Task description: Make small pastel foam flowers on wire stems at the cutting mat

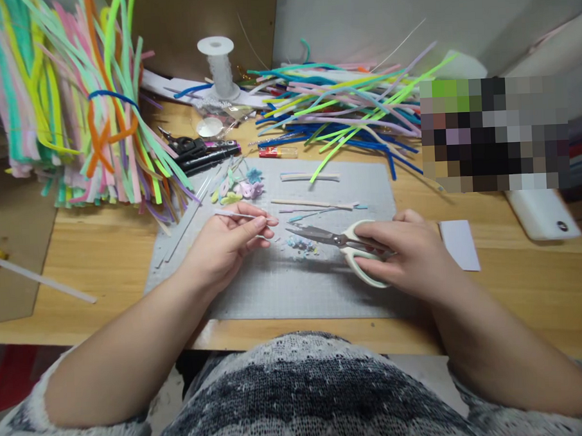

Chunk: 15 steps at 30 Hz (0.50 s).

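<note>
My left hand (234,240) pinches a thin pale pipe cleaner (233,214) between thumb and fingers, over the left half of the grey cutting mat (285,295). My right hand (403,251) is wrapped round the white handles of the scissors (337,240). Their blades point left toward my left hand, without touching it. Small pastel clippings (302,245) lie on the mat just below the blades. Behind them are a cut pale strip (314,203) and a short bundle (310,176). Small pastel flower shapes (245,189) rest at the mat's back left.
A large bundle of coloured pipe cleaners (74,118) stands back left, and a loose pile (344,100) lies at the back. Between them are a white spool (221,70) and black pens (206,159). A white card (460,244) and a white device (541,213) lie right.
</note>
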Tool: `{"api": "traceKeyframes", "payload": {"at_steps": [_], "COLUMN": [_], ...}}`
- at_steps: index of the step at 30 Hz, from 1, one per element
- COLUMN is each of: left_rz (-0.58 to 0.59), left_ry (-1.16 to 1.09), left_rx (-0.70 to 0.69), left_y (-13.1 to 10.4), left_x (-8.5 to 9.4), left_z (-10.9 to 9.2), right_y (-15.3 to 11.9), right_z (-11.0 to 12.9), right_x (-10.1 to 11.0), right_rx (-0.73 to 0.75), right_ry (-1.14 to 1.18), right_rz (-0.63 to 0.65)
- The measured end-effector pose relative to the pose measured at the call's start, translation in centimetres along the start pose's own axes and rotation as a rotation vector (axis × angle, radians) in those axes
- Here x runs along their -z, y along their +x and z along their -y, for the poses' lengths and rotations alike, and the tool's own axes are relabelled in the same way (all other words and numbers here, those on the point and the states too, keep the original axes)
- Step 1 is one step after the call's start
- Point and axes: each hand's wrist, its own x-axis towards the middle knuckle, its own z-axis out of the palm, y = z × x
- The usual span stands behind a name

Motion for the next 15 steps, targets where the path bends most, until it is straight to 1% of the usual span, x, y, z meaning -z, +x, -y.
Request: {"api": "traceKeyframes", "payload": {"at_steps": [5, 15], "left_rz": [0.011, -0.014], "left_ry": [-0.005, 0.003], "left_rx": [0.004, -0.018], "left_y": [-0.03, -0.11], "left_x": [-0.01, -0.09], "left_z": [0.01, -0.14], "right_y": [-0.04, 0.04], "right_z": [-0.11, 0.06], "right_x": [-0.19, -0.09], "right_rx": [0.003, -0.019], "right_ry": [0.026, 0.029], "right_rz": [0.021, 0.018]}}
